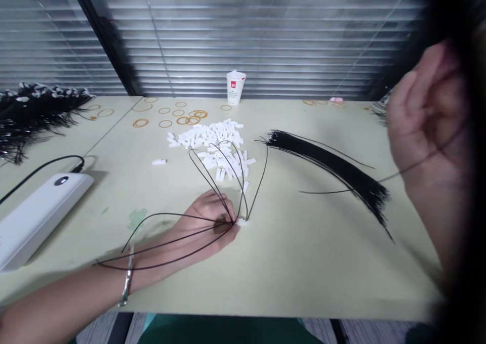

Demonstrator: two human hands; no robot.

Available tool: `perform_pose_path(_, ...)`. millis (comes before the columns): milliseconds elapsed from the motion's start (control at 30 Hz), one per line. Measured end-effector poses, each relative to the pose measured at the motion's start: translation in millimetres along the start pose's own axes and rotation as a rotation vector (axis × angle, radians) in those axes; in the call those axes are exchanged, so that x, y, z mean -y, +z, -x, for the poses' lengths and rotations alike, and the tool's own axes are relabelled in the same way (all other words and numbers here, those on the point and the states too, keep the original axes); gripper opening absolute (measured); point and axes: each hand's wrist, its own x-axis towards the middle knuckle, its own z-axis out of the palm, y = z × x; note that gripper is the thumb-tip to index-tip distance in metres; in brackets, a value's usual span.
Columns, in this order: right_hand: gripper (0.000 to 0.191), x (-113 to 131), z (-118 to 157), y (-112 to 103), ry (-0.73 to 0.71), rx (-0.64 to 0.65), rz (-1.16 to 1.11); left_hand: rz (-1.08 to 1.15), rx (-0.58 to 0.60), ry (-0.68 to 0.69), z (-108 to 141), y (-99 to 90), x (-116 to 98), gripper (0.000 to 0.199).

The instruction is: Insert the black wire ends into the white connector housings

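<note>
My left hand [210, 220] is closed in a pinch near the table's front middle, on a small white connector [243, 222] with several thin black wires [163, 215] looping out of it. My right hand [427, 106] is raised at the right, partly blurred and cut by a dark shape. Its curled fingers hold a single black wire [413, 166] that reaches down to the left over the table. Between the hands lies a bundle of black wires [326, 164]. Behind my left hand is a pile of white connectors [216, 136].
A white power bank [45, 217] with a black cable lies at the left. Behind it is a heap of black wires with white ends [34, 111]. Rubber bands [182, 120] and a paper cup [234, 88] are at the back, before window blinds [243, 35].
</note>
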Motion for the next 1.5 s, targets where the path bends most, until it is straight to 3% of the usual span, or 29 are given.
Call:
perform_pose_path(133,0.021,-5,26,35,0.191,0.143,-0.270,-0.008,0.010,-0.016,1,0.1,-1,0.011)
perform_pose_path(233,0.017,-1,61,68,0.292,0.358,-0.249,-0.011,0.000,-0.017,1,0.6,-1,0.011)
perform_pose_path(333,0.018,8,96,95,0.333,0.693,-0.123,-0.019,0.002,-0.013,0,0.9,-1,0.010)
perform_pose_path(400,0.015,10,112,105,0.336,0.779,-0.034,-0.026,0.015,-0.013,0,0.7,-2,0.010)
perform_pose_path(767,0.019,-8,122,102,0.061,0.768,0.237,-0.028,0.025,-0.048,-1,-2.5,-5,0.015)
perform_pose_path(1000,0.036,-14,125,102,0.049,0.713,0.326,-0.034,0.027,-0.055,1,-1.9,-5,0.011)
perform_pose_path(1167,0.029,-12,124,104,0.059,0.716,0.403,-0.030,0.020,-0.049,0,-1.3,-4,0.013)
perform_pose_path(1400,0.034,-16,128,106,-0.002,0.696,0.333,-0.034,0.025,-0.029,0,-2.0,-5,0.012)
perform_pose_path(1500,0.035,-16,130,106,-0.002,0.744,0.325,-0.033,0.032,-0.010,-1,-3.5,-5,0.013)
